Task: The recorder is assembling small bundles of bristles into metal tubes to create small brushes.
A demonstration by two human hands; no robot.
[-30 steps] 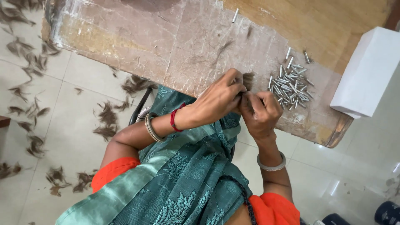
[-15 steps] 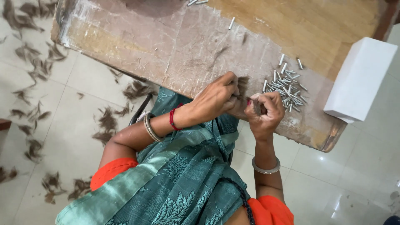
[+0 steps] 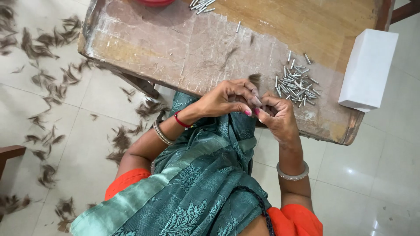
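Bench (image 3: 183, 48): worn top; hands work right at its near edge, so a slip drops things to the floor.
Tube pile (image 3: 295, 85): loose, just beside right hand (image 3: 280, 120); a nudge scatters it.
Left hand (image 3: 229, 98): pinched narrow with the right on a small hair tuft (image 3: 255, 78); strands could shed.

Teal leaf-patterned sari (image 3: 192, 183) (orange sleeves), silver pins (image 3: 295, 85), white box (image 3: 369, 70).
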